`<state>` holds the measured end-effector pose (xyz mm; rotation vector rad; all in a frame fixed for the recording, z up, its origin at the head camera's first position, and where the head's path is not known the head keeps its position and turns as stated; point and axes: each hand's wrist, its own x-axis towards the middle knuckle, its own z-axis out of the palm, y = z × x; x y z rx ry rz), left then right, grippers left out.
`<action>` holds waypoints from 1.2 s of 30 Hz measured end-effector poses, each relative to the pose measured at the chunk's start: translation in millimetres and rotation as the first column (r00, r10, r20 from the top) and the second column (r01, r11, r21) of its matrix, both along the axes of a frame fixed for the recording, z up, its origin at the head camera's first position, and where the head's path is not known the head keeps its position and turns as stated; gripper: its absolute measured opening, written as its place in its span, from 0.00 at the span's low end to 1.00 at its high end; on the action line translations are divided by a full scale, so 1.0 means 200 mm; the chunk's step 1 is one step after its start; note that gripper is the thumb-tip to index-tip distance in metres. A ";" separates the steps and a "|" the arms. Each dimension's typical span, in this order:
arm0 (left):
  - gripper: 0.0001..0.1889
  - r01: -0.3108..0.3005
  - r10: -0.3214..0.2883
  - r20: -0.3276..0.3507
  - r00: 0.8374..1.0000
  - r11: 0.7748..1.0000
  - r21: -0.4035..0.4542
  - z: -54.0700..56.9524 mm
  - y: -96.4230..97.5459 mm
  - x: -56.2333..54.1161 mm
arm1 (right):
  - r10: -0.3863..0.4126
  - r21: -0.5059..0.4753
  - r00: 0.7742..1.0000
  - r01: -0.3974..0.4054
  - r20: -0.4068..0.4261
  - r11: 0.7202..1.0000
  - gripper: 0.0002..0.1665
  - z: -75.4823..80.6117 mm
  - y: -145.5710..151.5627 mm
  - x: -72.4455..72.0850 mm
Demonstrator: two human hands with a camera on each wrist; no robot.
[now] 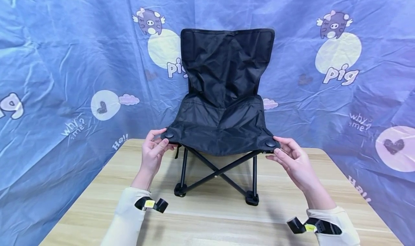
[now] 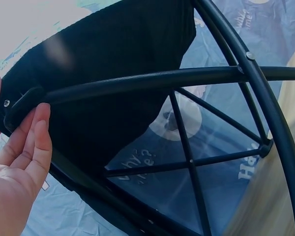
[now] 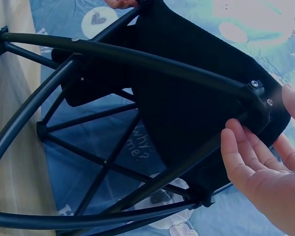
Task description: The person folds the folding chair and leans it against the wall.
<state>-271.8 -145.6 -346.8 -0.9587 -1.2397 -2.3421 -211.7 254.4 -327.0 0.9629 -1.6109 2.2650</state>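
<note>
Two near chair corners (image 1: 270,144) are pinched, seemingly straightened, by left hand (image 1: 153,152) and right hand (image 1: 295,163); even tension seems needed next.

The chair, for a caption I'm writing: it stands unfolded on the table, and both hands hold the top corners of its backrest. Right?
One slip: the left hand and right hand hold the front corners of the seat, not the backrest, as the head view shows. The chair does stand unfolded on the table.
</note>
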 end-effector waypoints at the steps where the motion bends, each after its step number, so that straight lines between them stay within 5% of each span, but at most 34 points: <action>1: 0.12 0.000 0.000 -0.003 1.000 1.000 0.001 0.00 0.00 0.00 | -0.003 0.003 1.000 0.003 -0.001 1.000 0.22 0.00 0.00 0.00; 36: 0.13 -0.078 0.078 -0.009 0.997 0.997 0.024 0.09 0.10 0.03 | -0.047 0.007 0.999 0.047 -0.025 0.999 0.20 0.07 -0.03 -0.04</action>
